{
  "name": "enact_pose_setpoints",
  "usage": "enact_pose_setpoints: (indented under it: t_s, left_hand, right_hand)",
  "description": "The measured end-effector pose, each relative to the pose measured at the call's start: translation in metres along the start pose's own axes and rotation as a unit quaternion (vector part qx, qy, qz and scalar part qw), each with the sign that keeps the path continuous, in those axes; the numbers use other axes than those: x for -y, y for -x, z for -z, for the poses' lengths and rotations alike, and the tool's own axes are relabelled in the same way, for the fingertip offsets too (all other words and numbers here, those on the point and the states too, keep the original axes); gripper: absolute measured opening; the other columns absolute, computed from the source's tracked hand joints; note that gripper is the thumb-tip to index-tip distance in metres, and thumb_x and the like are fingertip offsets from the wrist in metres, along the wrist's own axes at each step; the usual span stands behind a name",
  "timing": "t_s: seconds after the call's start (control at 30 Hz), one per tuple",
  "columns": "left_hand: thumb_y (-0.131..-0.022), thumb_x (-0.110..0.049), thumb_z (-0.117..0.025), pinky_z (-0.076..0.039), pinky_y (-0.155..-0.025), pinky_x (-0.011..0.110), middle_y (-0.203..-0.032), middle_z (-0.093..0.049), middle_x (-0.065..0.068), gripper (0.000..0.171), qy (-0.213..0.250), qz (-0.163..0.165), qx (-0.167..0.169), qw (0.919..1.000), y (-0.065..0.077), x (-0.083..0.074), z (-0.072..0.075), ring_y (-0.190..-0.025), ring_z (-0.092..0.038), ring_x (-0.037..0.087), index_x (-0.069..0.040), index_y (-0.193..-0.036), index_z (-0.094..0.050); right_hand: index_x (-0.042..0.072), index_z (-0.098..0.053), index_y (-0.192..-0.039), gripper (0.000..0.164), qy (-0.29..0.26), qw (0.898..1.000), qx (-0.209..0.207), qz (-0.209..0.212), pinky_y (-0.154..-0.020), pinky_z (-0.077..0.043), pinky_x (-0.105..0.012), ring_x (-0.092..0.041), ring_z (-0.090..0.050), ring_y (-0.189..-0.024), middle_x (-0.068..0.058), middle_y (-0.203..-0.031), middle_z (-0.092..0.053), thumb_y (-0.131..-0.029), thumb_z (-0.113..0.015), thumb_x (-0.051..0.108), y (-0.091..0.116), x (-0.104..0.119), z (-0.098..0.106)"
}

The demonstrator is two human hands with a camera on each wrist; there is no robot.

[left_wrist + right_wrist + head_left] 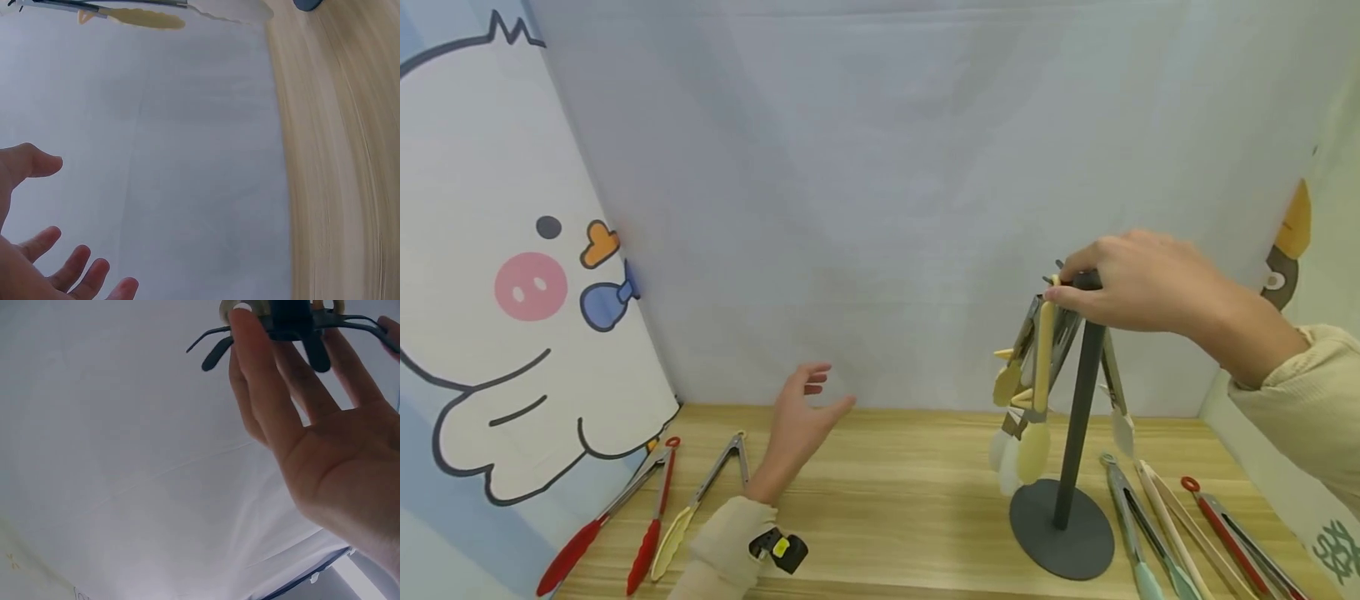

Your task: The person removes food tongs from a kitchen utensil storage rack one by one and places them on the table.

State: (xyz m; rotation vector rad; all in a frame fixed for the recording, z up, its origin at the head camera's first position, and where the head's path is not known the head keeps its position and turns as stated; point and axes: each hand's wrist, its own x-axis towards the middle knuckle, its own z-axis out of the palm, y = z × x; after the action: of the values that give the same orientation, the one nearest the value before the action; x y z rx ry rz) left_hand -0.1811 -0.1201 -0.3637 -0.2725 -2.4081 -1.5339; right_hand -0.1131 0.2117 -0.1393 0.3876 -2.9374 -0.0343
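Note:
My right hand [1150,279] is at the top of a dark grey hook stand [1078,417], its thumb and forefinger pinching the ring end of pale yellow tongs [1043,358]. These tongs hang downward beside the post. Seen from the right wrist, the thumb lies against a yellowish ring [227,311] by the stand's curved hooks [215,353], and the other fingers spread behind them. Several more tongs with yellow or white tips hang on the stand, partly overlapping. My left hand [797,421] hovers over the table's left half, fingers apart and holding nothing.
On the left of the wooden table [910,517] lie red-tipped tongs [655,517] and yellow-tipped tongs [700,500]. Right of the stand's round base lie green-tipped tongs [1138,525], cream tongs [1180,517] and red tongs [1232,533]. A pale cloth backdrop [880,208] stands behind.

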Motion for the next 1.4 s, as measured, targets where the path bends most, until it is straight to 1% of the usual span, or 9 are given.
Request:
enact_pose_setpoints:
  t_s: [0.13, 0.3, 0.4, 0.53, 0.87, 1.0, 1.1, 1.23, 1.4]
  left_hand:
    - [-0.079, -0.027, -0.077, -0.046, -0.084, 0.044, -0.123, -0.053, 0.008, 0.059, 0.008, -0.016, 0.006, 0.9998, 0.003, -0.01, -0.006, -0.11, -0.049, 0.026, -0.015, -0.131, -0.052]
    - [-0.079, -0.029, -0.077, -0.044, -0.087, 0.046, -0.123, -0.052, 0.004, 0.059, 0.027, -0.043, 0.022, 0.9985, 0.005, -0.025, -0.014, -0.11, -0.049, 0.023, -0.017, -0.131, -0.052]
    - [-0.079, -0.031, -0.077, -0.044, -0.089, 0.048, -0.124, -0.052, 0.002, 0.059, 0.036, -0.055, 0.033, 0.9973, 0.006, -0.033, -0.018, -0.111, -0.049, 0.023, -0.019, -0.131, -0.052]
    - [-0.079, -0.035, -0.077, -0.043, -0.09, 0.047, -0.126, -0.052, 0.0, 0.06, 0.05, -0.067, 0.052, 0.9952, 0.006, -0.043, -0.024, -0.113, -0.049, 0.02, -0.022, -0.131, -0.051]
    - [-0.077, -0.04, -0.077, -0.042, -0.091, 0.047, -0.127, -0.051, -0.003, 0.063, 0.082, -0.095, 0.093, 0.9877, 0.009, -0.07, -0.041, -0.114, -0.048, 0.017, -0.026, -0.132, -0.049]
    - [-0.077, -0.039, -0.077, -0.042, -0.09, 0.048, -0.128, -0.051, -0.003, 0.065, 0.079, -0.113, 0.107, 0.9846, 0.01, -0.077, -0.049, -0.114, -0.047, 0.017, -0.026, -0.133, -0.048]
    - [-0.076, -0.039, -0.078, -0.042, -0.09, 0.047, -0.129, -0.05, -0.004, 0.067, 0.071, -0.123, 0.117, 0.9829, 0.012, -0.082, -0.056, -0.114, -0.047, 0.016, -0.026, -0.134, -0.047]
    - [-0.075, -0.041, -0.078, -0.041, -0.089, 0.045, -0.13, -0.049, -0.005, 0.07, 0.064, -0.13, 0.131, 0.9808, 0.013, -0.089, -0.063, -0.114, -0.046, 0.015, -0.026, -0.135, -0.046]
    - [-0.073, -0.044, -0.078, -0.041, -0.089, 0.047, -0.133, -0.046, -0.007, 0.073, 0.062, -0.128, 0.147, 0.9789, 0.014, -0.096, -0.072, -0.116, -0.044, 0.015, -0.028, -0.136, -0.044]
  right_hand:
    - [0.011, -0.069, -0.116, 0.044, -0.009, 1.0, -0.006, 0.009, -0.061, -0.046, -0.045, -0.031, -0.061, -0.087, -0.021, -0.116, -0.062, -0.092, -0.057, 0.046, 0.002, 0.0, -0.001]
    - [0.01, -0.069, -0.116, 0.043, -0.019, 1.0, -0.006, 0.017, -0.054, -0.036, -0.036, -0.021, -0.054, -0.072, -0.019, -0.114, -0.063, -0.092, -0.057, 0.044, 0.002, 0.001, -0.001]
    - [0.01, -0.068, -0.116, 0.042, -0.024, 0.999, -0.005, 0.021, -0.052, -0.031, -0.033, -0.018, -0.044, -0.059, -0.011, -0.084, -0.066, -0.093, -0.056, 0.043, 0.002, 0.001, -0.002]
    - [0.009, -0.067, -0.118, 0.042, -0.029, 0.999, -0.001, 0.026, -0.05, -0.027, -0.032, -0.016, -0.033, -0.05, 0.0, -0.052, -0.043, -0.094, -0.055, 0.042, 0.003, 0.002, -0.002]
    - [0.009, -0.065, -0.121, 0.043, -0.039, 0.999, 0.003, 0.024, -0.049, -0.028, -0.032, -0.012, -0.025, -0.045, 0.0, -0.046, -0.038, -0.094, -0.055, 0.041, 0.004, 0.003, -0.002]
    - [0.012, -0.066, -0.122, 0.044, -0.032, 0.999, 0.003, 0.018, -0.051, -0.033, -0.034, -0.016, -0.041, -0.053, -0.013, -0.082, -0.066, -0.094, -0.054, 0.044, 0.002, 0.001, -0.003]
    - [0.015, -0.065, -0.123, 0.047, -0.025, 1.0, 0.006, 0.014, -0.058, -0.042, -0.042, -0.029, -0.059, -0.08, -0.02, -0.12, -0.06, -0.093, -0.052, 0.049, 0.001, -0.001, -0.003]
    - [0.016, -0.064, -0.125, 0.049, -0.019, 1.0, 0.007, 0.009, -0.067, -0.045, -0.052, -0.043, -0.054, -0.108, -0.023, -0.128, -0.055, -0.093, -0.051, 0.051, 0.001, -0.002, -0.003]
    - [0.015, -0.064, -0.124, 0.046, -0.023, 1.0, 0.005, 0.013, -0.071, -0.045, -0.056, -0.045, -0.053, -0.11, -0.023, -0.129, -0.054, -0.094, -0.052, 0.048, 0.002, -0.001, -0.003]
